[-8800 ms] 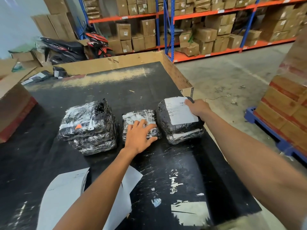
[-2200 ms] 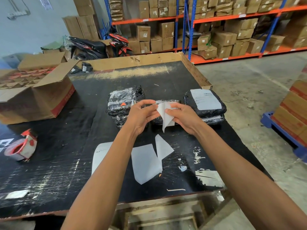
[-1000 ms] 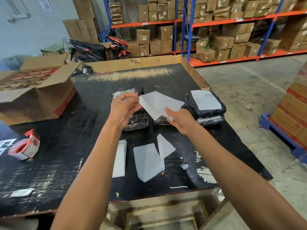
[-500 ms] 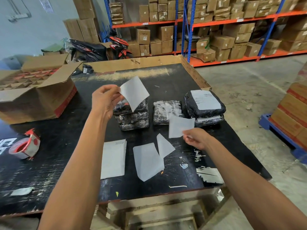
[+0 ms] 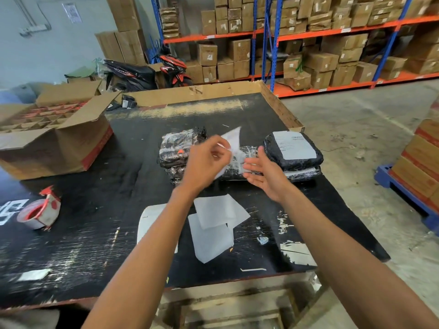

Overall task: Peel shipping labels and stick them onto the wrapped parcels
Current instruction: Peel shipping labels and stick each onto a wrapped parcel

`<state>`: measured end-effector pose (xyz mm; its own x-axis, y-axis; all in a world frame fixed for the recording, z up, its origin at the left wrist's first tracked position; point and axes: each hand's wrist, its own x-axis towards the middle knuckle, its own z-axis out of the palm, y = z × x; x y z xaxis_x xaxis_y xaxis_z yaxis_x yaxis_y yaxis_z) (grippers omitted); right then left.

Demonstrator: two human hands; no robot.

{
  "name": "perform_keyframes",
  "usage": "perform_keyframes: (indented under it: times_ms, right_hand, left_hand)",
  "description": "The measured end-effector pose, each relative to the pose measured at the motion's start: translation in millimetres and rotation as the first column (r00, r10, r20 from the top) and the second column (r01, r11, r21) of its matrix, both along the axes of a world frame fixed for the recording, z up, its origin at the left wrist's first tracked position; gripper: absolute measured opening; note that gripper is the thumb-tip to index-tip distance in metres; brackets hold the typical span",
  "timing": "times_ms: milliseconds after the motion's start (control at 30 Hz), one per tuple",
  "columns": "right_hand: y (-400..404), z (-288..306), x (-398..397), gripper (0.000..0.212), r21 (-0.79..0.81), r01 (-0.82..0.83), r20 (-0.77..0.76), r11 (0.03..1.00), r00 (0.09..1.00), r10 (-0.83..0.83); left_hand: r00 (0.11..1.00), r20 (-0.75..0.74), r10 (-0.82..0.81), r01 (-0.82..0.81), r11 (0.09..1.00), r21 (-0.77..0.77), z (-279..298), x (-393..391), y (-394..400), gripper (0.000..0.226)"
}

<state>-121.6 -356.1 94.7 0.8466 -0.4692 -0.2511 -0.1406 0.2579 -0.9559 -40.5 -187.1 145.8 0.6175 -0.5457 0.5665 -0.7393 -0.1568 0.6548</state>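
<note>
The fingers (image 5: 219, 148) of the left hand (image 5: 204, 165) are curled and pinch a white label (image 5: 231, 138), which stands up above the hand, blurred, with its top corner pointing away from the person. The right hand (image 5: 266, 175) is just beside it, palm turned to the left, with the fingers straight and a little apart, and it holds nothing. Both hands hover over the middle parcel (image 5: 244, 162), a small black bundle in shiny clear wrap; whether the right fingertips touch it, I cannot tell.

To the left of this parcel is a stack of wrapped parcels (image 5: 177, 150) with a small orange mark on it. To the right is another stack, the right parcel (image 5: 293, 150), and on top of it a white shipping label is already stuck flat.

All parcels lie on a black table (image 5: 95, 233) that is scratched and worn. Near the person, several white backing sheets (image 5: 213, 224) lie on it, one over another. On the left of the table are a tape dispenser (image 5: 39, 212) in red and white, and an open cardboard box (image 5: 54, 138) with dividers inside. A cardboard wall runs along the far edge of the table.

Behind it stands a parked motorbike (image 5: 147, 72), and blue and orange shelves (image 5: 308, 32) full of brown cartons. The floor (image 5: 356, 138) is grey concrete. On the right is a blue pallet (image 5: 408, 195) with stacked cartons.
</note>
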Motion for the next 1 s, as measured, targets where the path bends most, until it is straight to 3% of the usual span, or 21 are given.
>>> perform_keyframes:
  times_ms: [67,200,333,400,467,533,600,633,667,767,867,933,1000]
  right_hand:
    - [-6.4,11.8,0.6,0.061,0.077,-0.043,0.012,0.996,0.999,0.042]
    - [-15.5,10.0,-0.5,0.018,-0.052,0.008,0.003,0.999,1.0,-0.008]
    - [-27.9,1.6,-9.6,0.023,-0.046,0.082,0.062,0.996,0.995,-0.079]
    - [-36.1,1.8,-13.7,0.024,-0.044,0.108,0.102,0.993,0.989,-0.103]
    - [-43.7,5.3,-19.1,0.022,-0.059,0.069,0.123,0.996,0.991,-0.061]
    - [-50.2,10.6,-24.1,0.022,-0.061,-0.028,0.146,0.998,0.989,0.037]
    - [-53.6,15.8,-29.6,0.022,-0.069,-0.13,0.17,0.989,0.975,0.14]
    - [-55.7,17.1,-31.0,0.022,-0.087,-0.164,0.182,0.983,0.967,0.177]
    - [-58.4,18.3,-31.9,0.022,-0.111,-0.184,0.19,0.977,0.961,0.203]
    - [-72.8,15.5,-34.8,0.022,-0.326,-0.167,0.128,0.931,0.967,0.219]
    - [-74.9,6.6,-27.1,0.028,-0.526,-0.052,0.085,0.849,0.99,0.113]
    - [-69.5,4.4,-21.5,0.045,-0.539,0.07,0.127,0.839,0.992,-0.002]
    - [-69.8,5.1,-17.3,0.059,-0.456,0.126,0.127,0.881,0.989,-0.076]
  left_hand:
    - [0.986,0.112,-0.125,0.105,0.98,0.169,-16.7,-8.2,-8.8,0.009]
    - [0.938,0.212,-0.275,0.18,0.906,0.382,-49.9,-23.8,-23.0,0.011]
    - [0.959,0.103,-0.263,0.222,0.927,0.304,-51.6,-29.6,-22.8,0.029]
    - [0.991,0.047,-0.127,0.115,0.972,0.203,-48.7,-27.4,-20.3,0.034]
    - [0.994,-0.081,0.074,-0.064,0.991,0.12,-47.3,-25.4,-25.1,0.034]
    - [0.893,-0.423,0.152,-0.115,0.987,0.111,-38.6,-26.5,-37.7,0.033]
    - [0.64,-0.769,0.002,-0.063,0.997,-0.049,-32.1,-28.2,-51.1,0.029]
    - [0.563,-0.824,-0.066,-0.075,0.989,-0.13,-30.3,-28.3,-55.0,0.024]
    - [0.546,-0.833,-0.09,-0.099,0.98,-0.171,-29.5,-28.0,-57.1,0.018]
    - [0.619,-0.784,-0.038,-0.186,0.963,-0.193,-37.0,-26.9,-66.2,0.008]
    - [0.702,-0.71,0.052,-0.239,0.957,-0.166,-43.8,-29.5,-77.8,0.002]
    - [0.731,-0.68,0.064,-0.259,0.947,-0.189,-42.8,-32.1,-84.7,0.002]
    - [0.734,-0.675,0.08,-0.296,0.931,-0.211,-38.3,-30.9,-87.1,0.004]
